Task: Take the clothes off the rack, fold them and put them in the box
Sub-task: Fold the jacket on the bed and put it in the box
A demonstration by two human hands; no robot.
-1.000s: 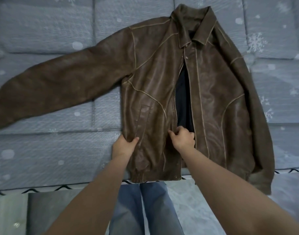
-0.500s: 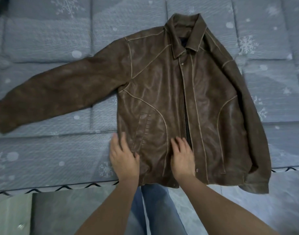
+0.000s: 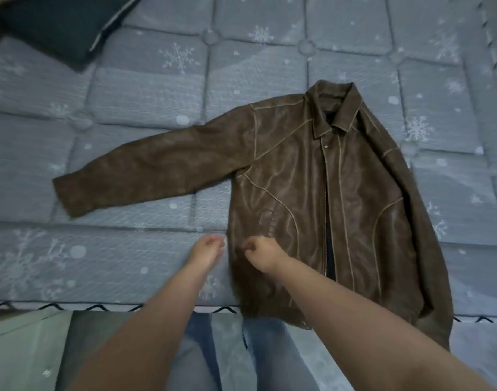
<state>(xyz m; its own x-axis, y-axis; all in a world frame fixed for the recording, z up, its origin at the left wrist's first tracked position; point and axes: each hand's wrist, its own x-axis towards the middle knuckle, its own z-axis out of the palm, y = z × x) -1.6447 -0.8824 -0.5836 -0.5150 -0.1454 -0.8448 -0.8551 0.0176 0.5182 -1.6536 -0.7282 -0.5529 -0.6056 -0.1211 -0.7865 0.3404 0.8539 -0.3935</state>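
A brown leather jacket (image 3: 312, 193) lies flat and front-up on the quilted mattress (image 3: 129, 263). Its front is nearly closed, its left sleeve (image 3: 145, 176) stretches out to the left, and its right sleeve lies folded along its right side. My left hand (image 3: 206, 251) hovers just left of the jacket's lower side edge, fingers curled together with nothing seen in them. My right hand (image 3: 263, 253) is over the lower left front panel near the pocket, curled into a loose fist, and no fabric is lifted. No box or rack is in view.
A dark folded garment (image 3: 52, 26) lies at the mattress's far left corner. The mattress front edge with zigzag trim (image 3: 72, 307) runs below my arms. My jeans-clad legs (image 3: 241, 356) and a grey-green surface (image 3: 24, 351) are below it.
Both hands were pressed flat on the jacket's hem; they have lifted off, shifted left and curled. The view has pulled back, so more mattress and the dark garment show.
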